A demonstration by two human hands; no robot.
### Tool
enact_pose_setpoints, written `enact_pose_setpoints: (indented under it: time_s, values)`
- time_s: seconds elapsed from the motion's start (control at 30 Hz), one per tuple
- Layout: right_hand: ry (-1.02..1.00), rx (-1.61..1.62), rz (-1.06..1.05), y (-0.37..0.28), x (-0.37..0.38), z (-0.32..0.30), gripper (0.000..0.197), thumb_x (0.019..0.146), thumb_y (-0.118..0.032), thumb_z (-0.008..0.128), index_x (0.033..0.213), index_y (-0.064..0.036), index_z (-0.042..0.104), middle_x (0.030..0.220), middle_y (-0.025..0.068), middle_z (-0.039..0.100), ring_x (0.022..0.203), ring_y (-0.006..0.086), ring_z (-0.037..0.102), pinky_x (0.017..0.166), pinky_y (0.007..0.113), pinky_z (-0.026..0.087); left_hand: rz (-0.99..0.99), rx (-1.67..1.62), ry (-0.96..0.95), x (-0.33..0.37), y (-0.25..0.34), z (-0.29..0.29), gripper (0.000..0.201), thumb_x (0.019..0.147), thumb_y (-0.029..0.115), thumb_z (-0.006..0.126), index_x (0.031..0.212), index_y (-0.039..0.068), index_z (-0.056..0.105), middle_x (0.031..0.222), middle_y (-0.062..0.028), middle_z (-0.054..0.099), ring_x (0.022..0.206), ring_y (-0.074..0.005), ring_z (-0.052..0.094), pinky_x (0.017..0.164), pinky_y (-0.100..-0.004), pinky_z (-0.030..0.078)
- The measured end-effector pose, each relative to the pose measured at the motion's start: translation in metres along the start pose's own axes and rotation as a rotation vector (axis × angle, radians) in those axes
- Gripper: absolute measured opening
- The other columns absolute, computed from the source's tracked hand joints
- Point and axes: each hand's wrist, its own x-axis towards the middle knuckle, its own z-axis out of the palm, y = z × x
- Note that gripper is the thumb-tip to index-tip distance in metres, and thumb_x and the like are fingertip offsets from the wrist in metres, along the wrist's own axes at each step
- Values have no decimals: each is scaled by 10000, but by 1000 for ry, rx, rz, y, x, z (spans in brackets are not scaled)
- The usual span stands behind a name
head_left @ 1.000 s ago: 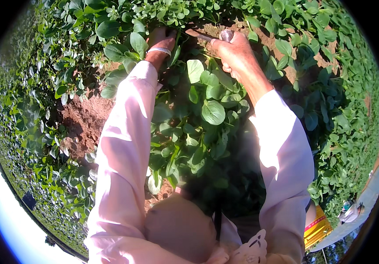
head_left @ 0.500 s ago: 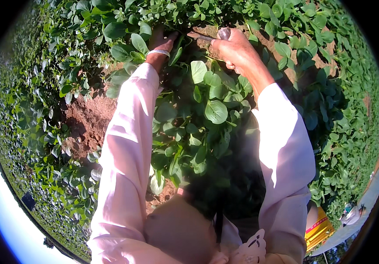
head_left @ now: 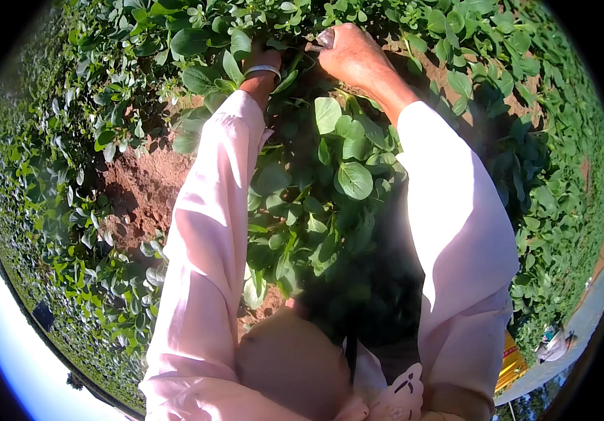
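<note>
While bright sun falls over the whole scene, a field of green plants [head_left: 42, 217] spreads to both sides and bends along the round border of the view. Two pale pink sleeves, the left one [head_left: 207, 224] and the right one [head_left: 456, 210], reach up from the lower edge. Between them stand broad-leaved plants [head_left: 354, 180], partly in dark shadow, and left of the left sleeve lies a patch of reddish soil [head_left: 144, 182]. The right hand [head_left: 356, 57], near the top, has its fingers closed around a small tool [head_left: 324, 38], whose tip points to the left, toward the other hand. The left hand [head_left: 263, 60] is just beside, low among leaves; its fingers are hidden in shade, so I cannot tell how far they are open or what they hold. A white band [head_left: 265, 69] circles its wrist.
</note>
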Motion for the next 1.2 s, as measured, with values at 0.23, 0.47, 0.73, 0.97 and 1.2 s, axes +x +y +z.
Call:
enact_pose_setpoints:
  time_s: [0.23, 0.47, 0.73, 0.97, 1.2]
  values:
    - [-123, 387, 89, 8, -22, -37, 200, 840, -70, 538, 702, -77, 393, 531, -33, 327, 394, 75, 287, 349, 274, 228, -34, -117, -89, 4, -1, -4, 385, 757, 124, 654, 1132, 38, 633, 1043, -134, 676, 894, -229, 636, 790, -325, 486]
    - [-96, 125, -48, 8, -23, -40, 150, 803, -115, 555, 725, -31, 458, 533, 4, 410, 405, 108, 381, 391, 318, 332, 8, -176, -119, -8, 8, -3, 449, 725, 338, 744, 1079, 79, 650, 1030, -133, 675, 933, -275, 627, 848, -350, 468]
    - [26, -87, -128, 6, -27, -32, 141, 763, -121, 568, 807, 12, 555, 714, 171, 606, 678, 314, 587, 664, 433, 448, 48, -245, -33, -20, 15, -7, 397, 742, 262, 741, 1038, 9, 666, 973, -130, 694, 855, -228, 647, 807, -325, 487]
    - [107, 81, 33, -8, -26, 17, 229, 779, -128, 549, 972, -26, 616, 944, 186, 653, 908, 352, 624, 821, 419, 486, -6, -215, -5, -20, 12, -5, 395, 735, 246, 745, 1056, 30, 669, 997, -116, 693, 859, -209, 648, 815, -322, 490]
    - [235, 323, 85, 16, -42, 14, 199, 803, -200, 613, 779, -19, 533, 684, 101, 591, 629, 226, 562, 630, 357, 445, -19, -494, -6, -8, -4, -22, 447, 819, 257, 678, 1186, 16, 592, 1058, -85, 667, 857, -183, 634, 747, -292, 496]
